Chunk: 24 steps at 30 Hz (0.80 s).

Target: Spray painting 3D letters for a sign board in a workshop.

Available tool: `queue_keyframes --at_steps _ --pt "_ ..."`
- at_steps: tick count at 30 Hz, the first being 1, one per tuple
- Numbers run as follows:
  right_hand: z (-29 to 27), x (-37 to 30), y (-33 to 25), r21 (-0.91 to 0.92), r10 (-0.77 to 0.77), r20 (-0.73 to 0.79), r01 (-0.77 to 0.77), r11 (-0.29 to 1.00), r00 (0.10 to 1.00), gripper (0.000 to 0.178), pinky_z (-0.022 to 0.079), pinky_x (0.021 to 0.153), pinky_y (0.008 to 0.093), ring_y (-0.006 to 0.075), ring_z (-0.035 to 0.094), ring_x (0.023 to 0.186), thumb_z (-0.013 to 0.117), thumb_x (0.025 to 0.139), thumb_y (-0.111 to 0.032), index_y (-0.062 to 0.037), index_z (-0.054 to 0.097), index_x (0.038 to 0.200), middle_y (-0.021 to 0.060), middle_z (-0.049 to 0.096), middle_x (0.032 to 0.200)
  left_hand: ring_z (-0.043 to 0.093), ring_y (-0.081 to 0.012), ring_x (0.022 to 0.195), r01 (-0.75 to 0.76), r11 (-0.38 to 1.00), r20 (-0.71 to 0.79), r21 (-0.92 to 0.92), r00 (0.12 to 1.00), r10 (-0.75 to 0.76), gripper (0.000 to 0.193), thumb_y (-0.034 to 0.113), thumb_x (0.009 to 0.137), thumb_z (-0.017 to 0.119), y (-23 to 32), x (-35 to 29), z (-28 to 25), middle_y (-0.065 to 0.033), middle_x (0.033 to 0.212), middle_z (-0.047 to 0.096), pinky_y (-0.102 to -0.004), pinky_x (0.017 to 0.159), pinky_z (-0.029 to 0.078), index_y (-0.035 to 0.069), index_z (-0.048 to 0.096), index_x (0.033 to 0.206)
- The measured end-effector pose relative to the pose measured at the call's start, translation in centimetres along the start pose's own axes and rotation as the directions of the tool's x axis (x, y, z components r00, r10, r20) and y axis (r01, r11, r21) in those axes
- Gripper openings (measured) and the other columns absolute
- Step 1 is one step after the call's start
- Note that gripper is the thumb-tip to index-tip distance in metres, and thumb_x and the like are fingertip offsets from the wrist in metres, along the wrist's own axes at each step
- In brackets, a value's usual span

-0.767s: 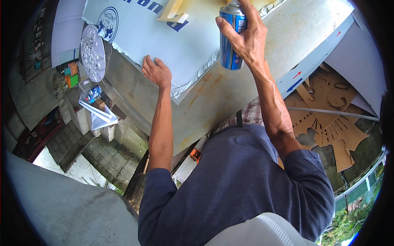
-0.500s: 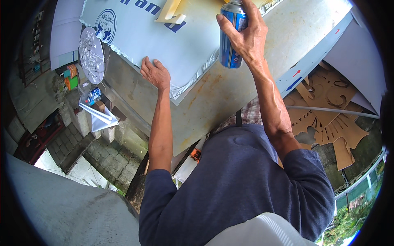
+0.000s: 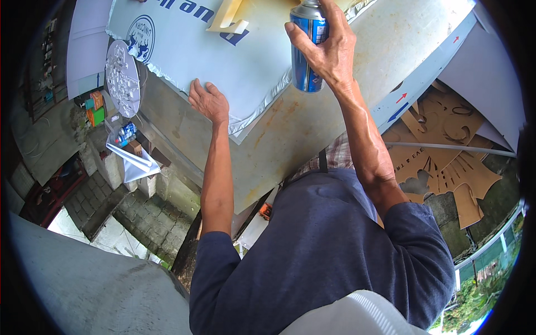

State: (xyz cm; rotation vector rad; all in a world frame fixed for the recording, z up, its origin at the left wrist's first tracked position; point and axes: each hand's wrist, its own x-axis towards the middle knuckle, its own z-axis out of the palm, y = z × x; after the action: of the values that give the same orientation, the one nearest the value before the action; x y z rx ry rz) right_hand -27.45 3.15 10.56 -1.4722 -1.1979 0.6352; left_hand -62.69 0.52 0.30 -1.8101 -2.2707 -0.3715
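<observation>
My right hand [image 3: 335,53] is wrapped round a blue spray can [image 3: 307,56], held upright over the table near the sheet's right side. The can's top runs out of view at the upper edge. Fingers spread, my left hand [image 3: 209,101] rests at the near left edge of a pale blue-white, film-covered sheet [image 3: 229,78] with dark printing. A cream and tan cut-out piece [image 3: 229,21] lies on the sheet beyond my hands, left of the can.
The sheet lies on a stained metal tabletop [image 3: 268,148]. A round white panel with raised shapes [image 3: 123,78] hangs off the left side. More cans [image 3: 127,133] stand at lower left. Brown cut-out boards [image 3: 446,151] lie at right, beside a thin pale rod [image 3: 452,148].
The right hand and spray can have shifted slightly left. My left hand stays at the sheet's edge. A bit of something skin-toned now shows at the top left edge.
</observation>
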Motion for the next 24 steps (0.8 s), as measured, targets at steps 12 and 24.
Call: queue_keyframes --at_steps 12,24 --pt "-10.6 3.8 -6.9 0.706 0.430 -0.029 -0.286 0.648 0.902 0.063 0.061 0.082 0.0460 0.0325 0.070 0.089 0.049 0.096 -0.049 0.0016 0.052 0.134 0.0228 0.067 0.110 0.047 -0.0321 0.131 0.024 0.999 0.052 -0.048 0.998 -0.022 0.046 0.029 0.097 0.057 -0.6 0.3 -0.1 -0.0107 0.144 0.052 -0.0493 0.105 0.039 0.004 0.056 0.135" --pt "-10.9 11.4 -4.2 0.439 0.108 0.227 -0.201 0.876 0.968 0.064 0.060 0.083 0.0408 0.0291 0.070 0.095 0.066 0.090 -0.039 -0.0010 0.052 0.139 0.0186 0.067 0.109 0.037 -0.0471 0.140 0.359 0.917 0.446 0.172 0.802 -0.397 0.101 0.063 0.075 0.079 6.4 -4.9 -7.5 -0.0253 0.155 0.040 -0.0598 0.111 0.036 0.000 0.046 0.147"
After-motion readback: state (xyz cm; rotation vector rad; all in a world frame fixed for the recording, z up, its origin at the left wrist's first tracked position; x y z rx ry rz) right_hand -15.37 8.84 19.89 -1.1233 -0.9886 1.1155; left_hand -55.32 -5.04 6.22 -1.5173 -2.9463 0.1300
